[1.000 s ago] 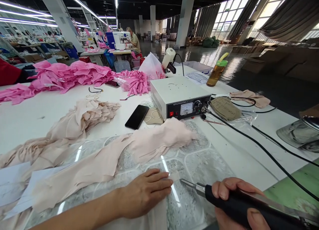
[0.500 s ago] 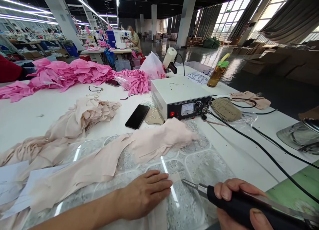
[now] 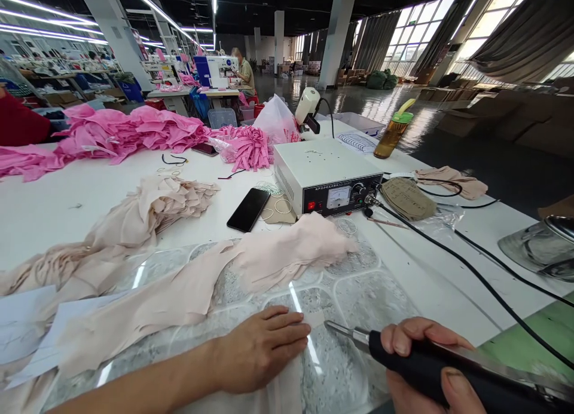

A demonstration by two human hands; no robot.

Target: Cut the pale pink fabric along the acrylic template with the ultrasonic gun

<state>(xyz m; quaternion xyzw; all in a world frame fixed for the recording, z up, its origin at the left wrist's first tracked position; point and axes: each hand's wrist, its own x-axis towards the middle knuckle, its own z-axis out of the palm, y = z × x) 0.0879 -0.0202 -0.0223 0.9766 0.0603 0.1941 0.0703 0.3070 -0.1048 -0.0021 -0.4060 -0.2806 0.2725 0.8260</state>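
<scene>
Fingers of the left hand [image 3: 260,351] lie flat and outstretched, close together, palm down on a pale fabric piece [image 3: 287,396], whose narrow end [image 3: 315,319] shows just beyond the fingertips. Fingers of the right hand [image 3: 430,331] are curled around the black handle of a pen-like tool [image 3: 421,364] (its slim metal tip [image 3: 339,329] points toward the left fingertips and lies just beside the fabric's end; whether the two touch cannot be told). Beneath the left fingers is a clear, patterned mat [image 3: 376,291], laid on a white surface [image 3: 434,288]. Ahead of these fingers, apart from them, rests a stack of pale cloth [image 3: 287,247]; a longer pale panel [image 3: 165,309] spreads to their left. Beyond the stack, farther from the fingers, are a dark phone [image 3: 248,209] and a white control box [image 3: 329,157] with a red switch and dial. Well beyond the left fingers lies a pink heap [image 3: 134,130].
</scene>
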